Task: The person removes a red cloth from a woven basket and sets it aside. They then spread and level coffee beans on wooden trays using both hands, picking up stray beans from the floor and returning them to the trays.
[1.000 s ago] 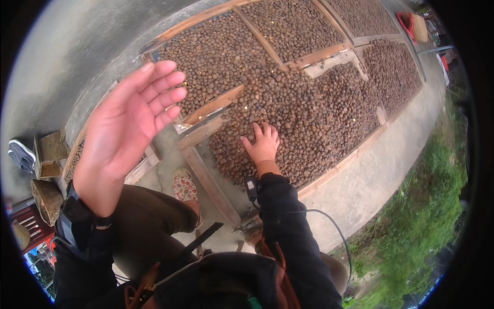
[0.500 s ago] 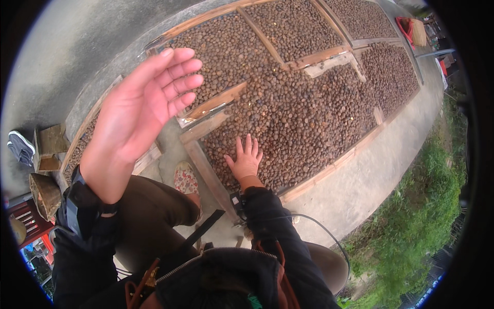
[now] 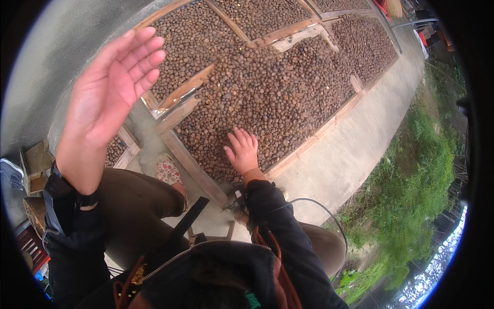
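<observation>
Raised high on the left, my left hand (image 3: 110, 85) is open, its palm turned inward and its slightly curved fingers holding nothing. It hovers above the edge of the wooden frames and touches none of them. Lower down, my right hand (image 3: 244, 153) rests palm down on a spread layer of round brown nuts (image 3: 288, 90) near the close corner of a wooden frame (image 3: 193, 167). Its fingers are extended, a little bent and slightly apart; the palm's underside is hidden. Dark straps or devices sit at both wrists.
Wooden dividers (image 3: 229, 21) split the nuts into several sections. A flat wooden piece (image 3: 303, 38) lies among them. Concrete ground (image 3: 355, 134) borders the right side, with green plants (image 3: 411, 206) beyond. My floral shoe (image 3: 167, 170) stands beside the frame; wooden boxes (image 3: 38, 162) are at far left.
The view has shifted, so the frames appear farther left and higher. My right hand has moved rightward over the nuts, its fingers drawn closer together. My left hand remains raised and open.
</observation>
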A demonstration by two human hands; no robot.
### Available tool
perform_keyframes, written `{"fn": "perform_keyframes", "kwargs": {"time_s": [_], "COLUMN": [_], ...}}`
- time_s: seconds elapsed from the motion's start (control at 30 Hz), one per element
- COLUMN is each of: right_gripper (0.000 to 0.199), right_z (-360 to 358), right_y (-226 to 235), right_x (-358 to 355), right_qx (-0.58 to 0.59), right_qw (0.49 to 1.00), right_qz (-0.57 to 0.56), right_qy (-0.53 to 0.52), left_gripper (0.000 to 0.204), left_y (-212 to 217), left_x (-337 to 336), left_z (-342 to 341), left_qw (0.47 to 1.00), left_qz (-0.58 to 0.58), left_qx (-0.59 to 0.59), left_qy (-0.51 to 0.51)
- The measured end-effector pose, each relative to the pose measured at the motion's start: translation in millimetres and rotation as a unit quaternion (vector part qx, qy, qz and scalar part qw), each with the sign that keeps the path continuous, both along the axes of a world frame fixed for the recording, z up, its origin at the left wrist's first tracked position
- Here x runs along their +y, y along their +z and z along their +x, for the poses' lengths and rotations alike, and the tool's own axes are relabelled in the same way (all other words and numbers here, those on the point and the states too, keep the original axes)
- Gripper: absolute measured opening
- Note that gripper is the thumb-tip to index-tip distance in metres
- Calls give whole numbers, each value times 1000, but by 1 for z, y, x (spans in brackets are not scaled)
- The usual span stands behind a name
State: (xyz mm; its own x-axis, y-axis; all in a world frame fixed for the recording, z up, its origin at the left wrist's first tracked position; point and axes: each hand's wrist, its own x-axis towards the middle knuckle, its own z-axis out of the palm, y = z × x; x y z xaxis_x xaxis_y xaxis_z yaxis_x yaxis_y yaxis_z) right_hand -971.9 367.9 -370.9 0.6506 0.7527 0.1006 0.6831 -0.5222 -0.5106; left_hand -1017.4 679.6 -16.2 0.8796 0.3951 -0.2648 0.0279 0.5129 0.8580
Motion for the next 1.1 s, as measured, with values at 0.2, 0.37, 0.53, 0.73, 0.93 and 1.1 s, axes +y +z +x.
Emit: {"fn": "perform_keyframes", "kwargs": {"time_s": [0.2,0.37,0.53,0.73,0.93,1.1], "right_gripper": [52,74,78,81,86,88], "right_z": [123,163,151,119,98,89], "right_y": [-7,-33,-40,-30,-23,-20], "right_x": [-39,-57,-47,-10,21,39], "right_qx": [-139,-39,-84,6,8,11], "right_qw": [913,899,908,938,958,970], "right_qz": [46,-25,-21,-49,-65,-92], "right_qy": [-380,-434,-410,-344,-281,-223], "left_gripper": [42,41,41,42,39,38], "left_y": [-4,-14,-23,-21,-18,-13], "left_x": [-1,8,15,14,13,7], "left_z": [4,4,6,4,1,3], "left_qw": [999,996,993,994,995,994], "left_qz": [-11,-5,0,-7,-3,-7], "left_qx": [41,79,101,94,89,93], "left_qy": [21,39,59,48,46,54]}}
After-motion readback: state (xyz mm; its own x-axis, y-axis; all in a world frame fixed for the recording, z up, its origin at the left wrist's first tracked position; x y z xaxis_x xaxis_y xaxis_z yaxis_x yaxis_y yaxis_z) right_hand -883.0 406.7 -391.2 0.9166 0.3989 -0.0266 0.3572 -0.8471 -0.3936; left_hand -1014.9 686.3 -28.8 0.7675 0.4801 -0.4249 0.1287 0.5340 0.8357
